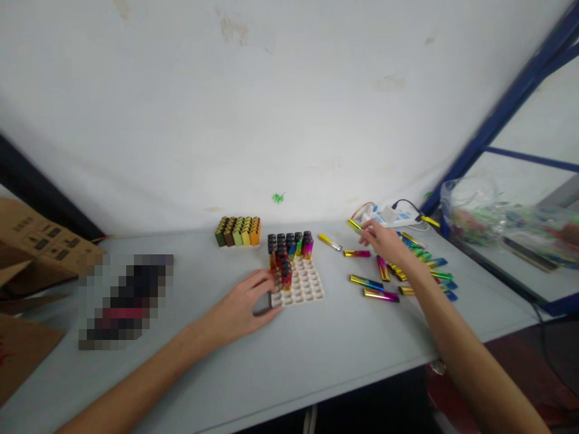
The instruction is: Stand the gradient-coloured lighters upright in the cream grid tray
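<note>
My left hand [246, 301] rests at the left side of a white grid tray [301, 292], thumb at its near corner and fingers along its edge. Black-topped lighters [287, 274] stand upright in the tray's far rows and left part; bare cells show at the near right. Out to the right, my right hand [382, 241] pinches a shiny yellow-green lighter [354, 225] by one end. Around and below that hand lie loose metallic-coloured lighters, among them a pink one [357, 254] and a yellow-blue one [366, 283]. My right forearm partly covers the pile.
A block of gold-topped lighters [238, 232] stands near the wall, behind the tray. At the back right is a white power strip [393, 216] with cords. Cardboard boxes [45, 241] sit at far left, beside a pixelated dark object [131, 301]. A blue frame [497, 126] borders the right.
</note>
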{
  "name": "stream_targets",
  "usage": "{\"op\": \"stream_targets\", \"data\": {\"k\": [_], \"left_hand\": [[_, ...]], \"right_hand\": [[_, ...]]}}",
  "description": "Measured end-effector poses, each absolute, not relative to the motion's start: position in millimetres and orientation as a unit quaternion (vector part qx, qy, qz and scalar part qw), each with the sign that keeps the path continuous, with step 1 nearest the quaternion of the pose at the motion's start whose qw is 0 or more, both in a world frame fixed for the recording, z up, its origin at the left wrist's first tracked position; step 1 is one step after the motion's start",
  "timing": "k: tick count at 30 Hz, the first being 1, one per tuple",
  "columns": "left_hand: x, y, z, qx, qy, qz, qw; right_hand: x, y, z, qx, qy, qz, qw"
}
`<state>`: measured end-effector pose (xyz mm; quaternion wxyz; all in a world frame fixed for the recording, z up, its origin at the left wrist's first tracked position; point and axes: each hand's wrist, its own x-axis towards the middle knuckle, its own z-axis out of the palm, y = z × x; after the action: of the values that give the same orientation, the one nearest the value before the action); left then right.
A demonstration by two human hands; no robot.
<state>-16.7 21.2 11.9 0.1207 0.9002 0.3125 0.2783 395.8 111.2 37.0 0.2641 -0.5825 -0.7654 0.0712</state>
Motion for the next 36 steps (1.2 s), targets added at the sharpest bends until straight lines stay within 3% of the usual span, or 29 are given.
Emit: {"op": "stream_targets", "data": {"k": [7, 12, 18, 25, 36], "left_hand": [[-18, 21, 12, 0.900, 0.312, 0.283, 0.112], [-17, 21, 12, 0.898, 0.313, 0.289, 0.113], [-17, 21, 13, 0.899, 0.316, 0.279, 0.120], [-17, 22, 13, 0.901, 0.316, 0.272, 0.122], [-18, 22, 10, 0.904, 0.313, 0.268, 0.114]], "right_hand": [[337, 94, 69, -0.463, -0.721, 0.212, 0.470], [300, 86, 60, -0.397, -0.677, 0.322, 0.529], [280, 64, 52, -0.304, -0.695, 0.420, 0.498], [261, 56, 38, -0.310, -0.643, 0.526, 0.462], [251, 56, 28, -0.370, -0.626, 0.504, 0.467]]}}
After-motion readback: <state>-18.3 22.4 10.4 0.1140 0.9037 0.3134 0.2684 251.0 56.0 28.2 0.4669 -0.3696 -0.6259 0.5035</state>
